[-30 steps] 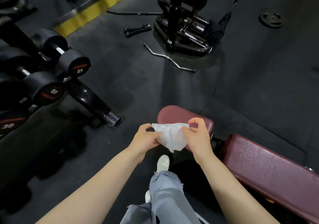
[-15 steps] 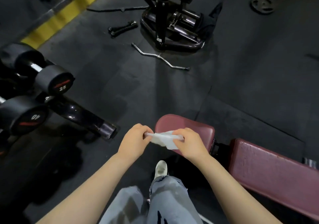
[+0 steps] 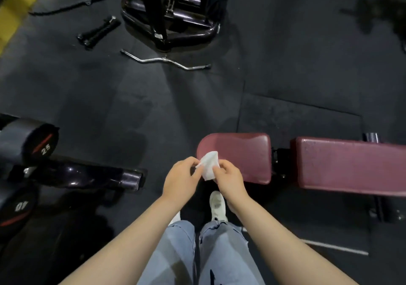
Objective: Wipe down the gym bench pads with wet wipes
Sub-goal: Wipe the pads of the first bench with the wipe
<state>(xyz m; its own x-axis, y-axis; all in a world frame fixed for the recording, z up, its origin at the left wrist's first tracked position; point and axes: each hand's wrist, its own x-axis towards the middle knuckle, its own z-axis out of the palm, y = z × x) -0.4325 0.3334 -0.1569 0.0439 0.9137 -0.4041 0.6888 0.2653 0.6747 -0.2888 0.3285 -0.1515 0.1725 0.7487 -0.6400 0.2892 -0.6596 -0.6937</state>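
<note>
The person stands at the rounded end of a maroon gym bench, holding a white wet wipe between both hands just above that end. The left hand pinches the wipe's left edge with thumb and fingertips; the right hand has its fingers curled around the lower right part of the wipe. The wipe looks folded or bunched, not spread flat.

The seat pad lies directly ahead and to the right of the hands, its rounded end nearest them. Beyond a gap with dark metal hardware, the back pad continues to the right, running out of view. The bench's long axis therefore runs left to right, away from the person's right side. The right hand is the nearer one to both pads, and the wipe seems to hover over the seat pad's near left corner rather than touch it, though contact cannot be ruled out.

Judging from this, wiping has not begun; a stroke would likely start at the rounded end and travel rightward along the bench.

A dumbbell rack stands to the left, and a curl bar lies on the floor ahead.
</note>
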